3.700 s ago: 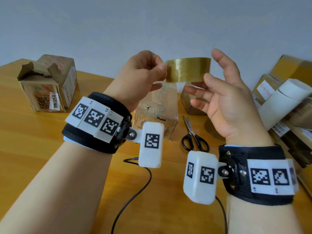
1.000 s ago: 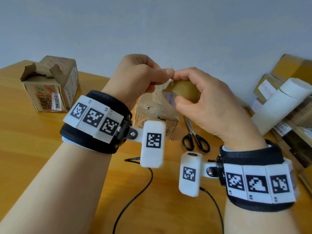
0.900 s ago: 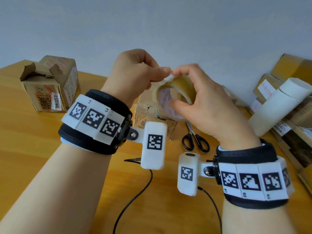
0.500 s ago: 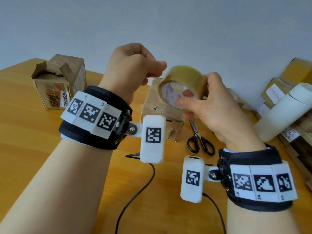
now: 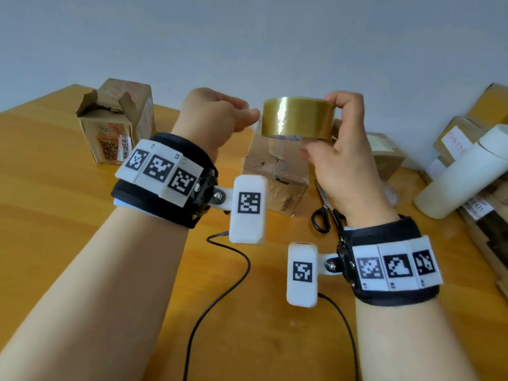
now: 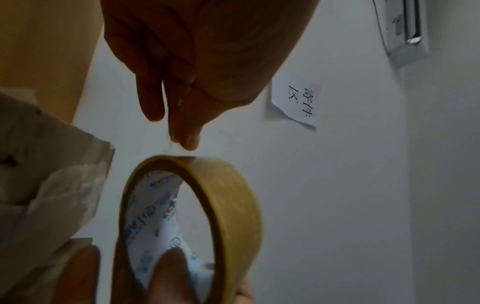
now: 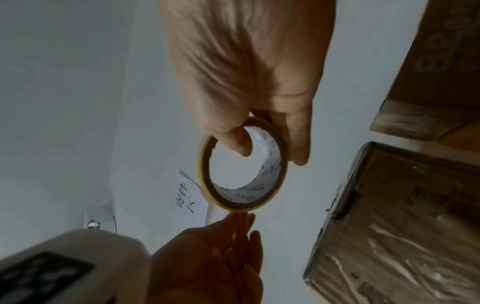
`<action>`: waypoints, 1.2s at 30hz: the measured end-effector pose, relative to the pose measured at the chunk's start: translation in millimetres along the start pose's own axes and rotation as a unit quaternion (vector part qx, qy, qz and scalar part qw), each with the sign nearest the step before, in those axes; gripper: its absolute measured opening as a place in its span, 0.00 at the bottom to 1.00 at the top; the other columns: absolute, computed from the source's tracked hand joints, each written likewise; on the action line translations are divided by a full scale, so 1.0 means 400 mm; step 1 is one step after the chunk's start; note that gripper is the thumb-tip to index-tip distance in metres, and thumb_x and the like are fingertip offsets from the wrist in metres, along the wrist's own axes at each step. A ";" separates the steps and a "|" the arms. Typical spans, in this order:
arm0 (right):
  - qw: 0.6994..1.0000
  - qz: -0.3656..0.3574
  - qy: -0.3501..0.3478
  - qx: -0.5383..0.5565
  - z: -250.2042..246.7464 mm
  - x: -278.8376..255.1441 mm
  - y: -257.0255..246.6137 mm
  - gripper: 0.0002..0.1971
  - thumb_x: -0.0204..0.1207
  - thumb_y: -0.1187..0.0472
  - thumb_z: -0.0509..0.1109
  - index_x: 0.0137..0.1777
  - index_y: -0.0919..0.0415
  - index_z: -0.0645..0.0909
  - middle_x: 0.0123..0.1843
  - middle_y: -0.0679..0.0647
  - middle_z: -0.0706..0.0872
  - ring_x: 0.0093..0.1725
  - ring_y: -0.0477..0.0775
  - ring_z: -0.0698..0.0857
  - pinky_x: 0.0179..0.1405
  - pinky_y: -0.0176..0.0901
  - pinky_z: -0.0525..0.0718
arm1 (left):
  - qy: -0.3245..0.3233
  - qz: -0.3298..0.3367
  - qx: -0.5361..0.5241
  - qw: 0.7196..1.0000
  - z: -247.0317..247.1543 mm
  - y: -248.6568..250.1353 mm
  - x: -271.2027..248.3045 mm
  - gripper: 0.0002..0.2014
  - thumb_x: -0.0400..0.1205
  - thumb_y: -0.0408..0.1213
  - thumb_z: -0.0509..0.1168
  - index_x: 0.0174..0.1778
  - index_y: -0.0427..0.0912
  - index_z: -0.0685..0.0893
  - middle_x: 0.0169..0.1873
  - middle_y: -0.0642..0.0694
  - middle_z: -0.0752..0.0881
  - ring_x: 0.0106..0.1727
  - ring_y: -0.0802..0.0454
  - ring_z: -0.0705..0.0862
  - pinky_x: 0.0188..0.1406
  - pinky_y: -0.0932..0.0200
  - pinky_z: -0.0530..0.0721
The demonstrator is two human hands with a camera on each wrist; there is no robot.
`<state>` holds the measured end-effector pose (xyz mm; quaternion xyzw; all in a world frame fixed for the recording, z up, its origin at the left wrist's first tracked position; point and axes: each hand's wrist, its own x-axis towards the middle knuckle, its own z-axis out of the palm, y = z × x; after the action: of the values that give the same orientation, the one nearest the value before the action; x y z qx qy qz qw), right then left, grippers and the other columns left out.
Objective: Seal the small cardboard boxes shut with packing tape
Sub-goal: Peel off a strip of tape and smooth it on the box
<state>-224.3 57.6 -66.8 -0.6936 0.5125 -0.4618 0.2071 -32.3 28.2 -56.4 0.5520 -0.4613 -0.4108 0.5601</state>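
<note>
From the head view, the right hand (image 5: 341, 160) grips the tape roll (image 5: 298, 118) in the air, fingers curled over its rim, while the left hand (image 5: 217, 119), fingers closed together, pinches at the roll's left edge; a cardboard box (image 5: 275, 171) sits on the table (image 5: 55, 215) just beyond and below both hands, scissors (image 5: 325, 210) beside the right wrist. The left wrist view shows thumb and fingertips (image 6: 188, 137) nipped together right at the roll's top edge, though whether they hold a tape end I cannot tell. The right wrist view shows a finger hooked inside the roll's core (image 7: 270, 170).

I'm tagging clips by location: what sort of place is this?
Probably a parcel mailing corner: worn cardboard boxes on a wooden table, a roll of packing tape in the right hand, and a handwritten wall sign.
</note>
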 end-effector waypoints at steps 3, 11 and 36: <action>1.000 -0.013 -0.003 -0.006 0.013 -0.001 -0.008 0.23 0.86 0.63 0.69 0.72 0.43 0.65 0.58 0.50 0.82 0.52 0.50 0.87 0.48 0.44 0.89 | -0.032 -0.031 0.007 0.999 -0.024 -0.012 0.006 0.09 0.76 0.37 0.78 0.49 0.39 0.91 0.40 0.47 0.90 0.37 0.57 0.84 0.34 0.65 0.78; 0.997 0.032 0.018 0.070 0.055 0.067 0.003 0.17 0.84 0.55 0.70 0.70 0.44 0.76 0.65 0.43 0.85 0.64 0.44 0.86 0.65 0.58 0.88 | -0.026 -0.119 -0.096 0.988 -0.036 -0.059 0.032 0.03 0.77 0.38 0.74 0.38 0.49 0.87 0.41 0.55 0.89 0.42 0.56 0.82 0.35 0.61 0.73; 0.988 0.080 0.056 -0.117 0.020 0.066 0.047 0.11 0.88 0.46 0.64 0.64 0.49 0.70 0.51 0.46 0.82 0.46 0.60 0.90 0.43 0.64 0.93 | 0.015 -0.189 -0.043 0.981 -0.030 -0.084 0.015 0.03 0.83 0.32 0.68 0.47 0.41 0.87 0.37 0.50 0.89 0.34 0.57 0.77 0.56 0.54 0.71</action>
<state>-225.9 24.9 -73.5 -0.6429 0.6277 -0.4187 0.1318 -17.6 23.5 -88.9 0.6109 -0.3220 -0.5205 0.5022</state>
